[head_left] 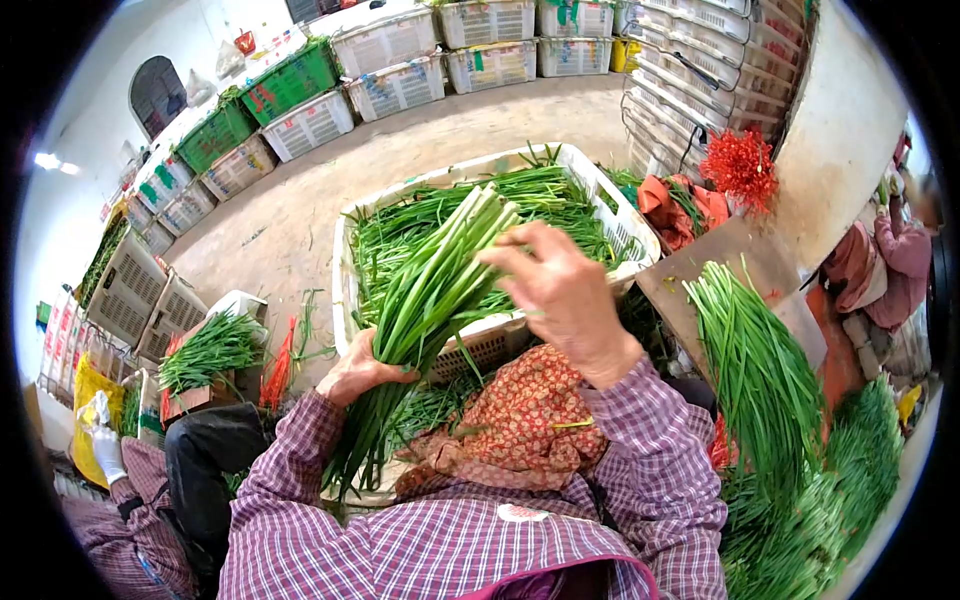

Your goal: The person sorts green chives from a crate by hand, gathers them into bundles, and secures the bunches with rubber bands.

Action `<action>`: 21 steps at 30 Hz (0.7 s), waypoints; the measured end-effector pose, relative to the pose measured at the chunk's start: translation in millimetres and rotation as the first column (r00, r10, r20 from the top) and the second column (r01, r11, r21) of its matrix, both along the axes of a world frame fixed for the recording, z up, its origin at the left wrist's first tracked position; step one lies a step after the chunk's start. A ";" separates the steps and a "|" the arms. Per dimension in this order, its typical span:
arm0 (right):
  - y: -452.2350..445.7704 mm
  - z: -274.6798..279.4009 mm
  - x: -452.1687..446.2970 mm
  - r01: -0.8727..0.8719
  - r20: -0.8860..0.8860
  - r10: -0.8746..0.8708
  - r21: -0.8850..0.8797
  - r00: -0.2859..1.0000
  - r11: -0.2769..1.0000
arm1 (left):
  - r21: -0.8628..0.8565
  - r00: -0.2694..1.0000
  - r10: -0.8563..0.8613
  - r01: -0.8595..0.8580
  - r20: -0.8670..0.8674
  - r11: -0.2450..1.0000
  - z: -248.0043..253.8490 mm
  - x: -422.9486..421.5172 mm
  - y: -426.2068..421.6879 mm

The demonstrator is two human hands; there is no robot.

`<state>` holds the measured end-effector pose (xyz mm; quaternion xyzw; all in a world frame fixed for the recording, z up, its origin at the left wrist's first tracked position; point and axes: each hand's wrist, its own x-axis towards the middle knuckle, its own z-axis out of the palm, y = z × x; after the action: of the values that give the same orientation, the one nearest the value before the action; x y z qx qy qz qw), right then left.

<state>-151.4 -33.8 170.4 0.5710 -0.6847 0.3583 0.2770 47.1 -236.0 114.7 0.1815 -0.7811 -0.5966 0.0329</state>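
Observation:
A bunch of long green stalks (440,270) slants over my lap, its pale cut ends up and its leaves hanging down. My left hand (365,372) is wrapped round the lower middle of the bunch. Close to the pale ends, my right hand (560,295) has bent fingers and is blurred; whether it pinches a stalk cannot be made out. Behind the bunch stands a white plastic crate (345,270) with loose green leaves (540,200) in it. A patterned red cloth (530,410) covers my lap.
Another green bunch (750,370) lies on a board (680,275) at the right, near red ties (740,170). More greens (820,520) are heaped below. A co-worker's gloved hand (108,450) shows at the left, another person (900,250) at the far right. Crates (400,88) line the back.

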 end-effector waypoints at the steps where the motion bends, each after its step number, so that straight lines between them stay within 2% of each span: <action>1: -6.3 -1.0 2.1 -0.048 -0.025 0.048 -0.007 0.999 0.999 | -0.039 0.999 -0.022 0.021 -0.029 0.999 2.9 -1.8 2.6; 2: -11.6 -4.2 2.6 -0.098 -0.049 0.098 -0.011 0.994 0.995 | -0.077 0.998 -0.044 0.039 -0.055 0.996 4.6 -2.6 4.6; 4: -16.6 -10.2 -1.0 -0.082 -0.078 0.078 -0.049 0.994 0.995 | -0.049 0.997 -0.055 0.052 -0.059 0.997 7.6 -2.9 6.2; 6: -16.2 -15.1 -5.4 0.000 0.000 0.000 -0.025 1.000 1.000 | -0.137 0.997 -0.064 0.058 -0.036 0.989 12.0 -3.5 9.0; 7: -20.8 -20.2 -8.3 0.024 0.040 -0.020 -0.101 0.999 0.995 | -0.134 0.998 -0.062 0.057 -0.033 0.989 10.9 -3.3 9.0; 8: -18.9 -22.0 -14.2 0.025 0.042 -0.021 -0.099 0.999 0.995 | -0.110 0.997 -0.055 0.048 -0.058 0.993 9.5 -4.0 8.7; 10: -6.2 -12.8 -28.5 0.100 0.268 -0.035 -0.236 0.963 0.967 | -0.083 0.995 -0.046 0.039 -0.085 0.996 5.0 -3.5 5.9; 14: 34.6 0.0 -65.9 0.270 0.493 -0.067 -0.352 0.867 0.896 | -0.130 0.995 -0.005 -0.008 -0.101 0.991 -12.9 3.5 -11.4; 16: 49.6 -11.6 -87.1 0.326 0.494 -0.099 -0.398 0.864 0.857 | -0.145 0.993 0.006 -0.023 -0.114 0.989 -15.5 6.4 -13.1; 17: 63.9 -15.6 -91.5 0.318 0.561 -0.159 -0.198 0.812 0.927 | -0.155 0.994 0.025 -0.042 -0.110 0.987 -12.6 6.9 -12.8; 18: 66.8 -16.5 -81.2 0.311 0.560 -0.153 -0.198 0.814 0.929 | -0.166 0.994 0.042 -0.059 -0.104 0.984 -10.5 7.0 -13.1; 19: 68.1 -17.7 -66.9 0.188 0.367 -0.186 0.031 0.911 0.982 | -0.156 0.993 0.057 -0.073 -0.102 0.985 -10.0 6.4 -14.0; 20: 67.5 -17.7 -53.4 0.107 0.161 -0.156 0.280 0.975 0.954 | -0.159 0.993 0.057 -0.073 -0.100 0.985 -11.7 5.9 -16.1; 21: 62.9 -16.8 -39.6 0.100 0.116 -0.138 0.287 0.984 0.953 | -0.212 0.990 0.068 -0.092 -0.120 0.973 -14.8 4.8 -18.1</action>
<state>-191.0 29.1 153.5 0.5365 -0.7788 0.2783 0.1679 51.9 -254.1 99.9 0.1745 -0.8304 -0.5153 0.1201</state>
